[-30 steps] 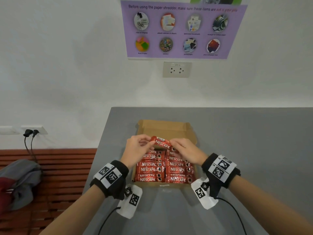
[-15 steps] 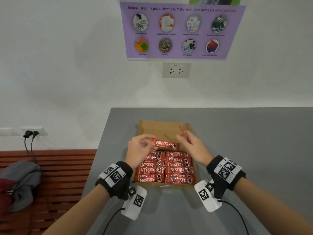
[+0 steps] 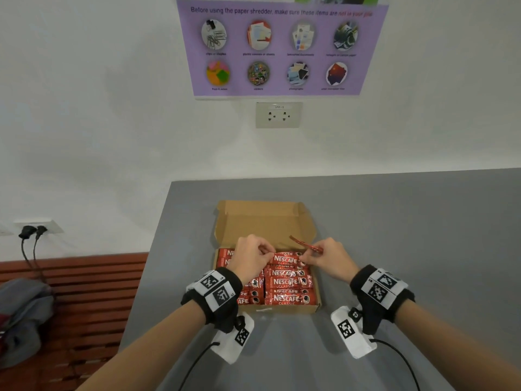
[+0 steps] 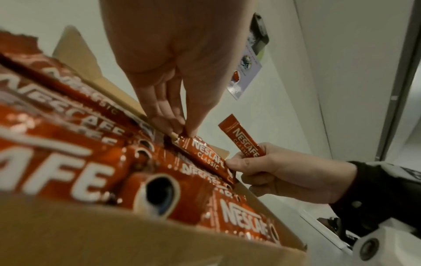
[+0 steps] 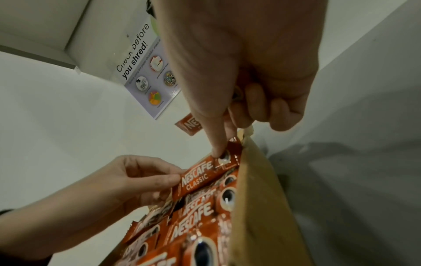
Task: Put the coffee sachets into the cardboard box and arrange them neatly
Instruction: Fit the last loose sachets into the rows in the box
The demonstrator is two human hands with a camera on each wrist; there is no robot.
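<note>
An open cardboard box (image 3: 265,221) sits on the grey table, holding two columns of red Nescafe sachets (image 3: 287,299). One sachet (image 3: 286,259) lies across the far end of the right column. My left hand (image 3: 267,253) pinches its left end, with the fingertips (image 4: 182,133) on the foil seam. My right hand (image 3: 303,259) presses its index finger (image 5: 218,153) on the sachet's right end (image 5: 205,176). The other fingers of that hand curl round a second sachet (image 3: 306,244), which sticks up and back over the box (image 4: 243,138).
The box's lid (image 3: 267,218) lies flat behind it, toward the wall. The grey table (image 3: 408,249) stretches to the right, and its left edge runs near the box. Left of the table stands a wooden bench (image 3: 84,292) with a grey bag (image 3: 22,314) on it.
The sachet held between both hands has come down from above the box onto the right column. My right hand has split off the second sachet and keeps holding it.
</note>
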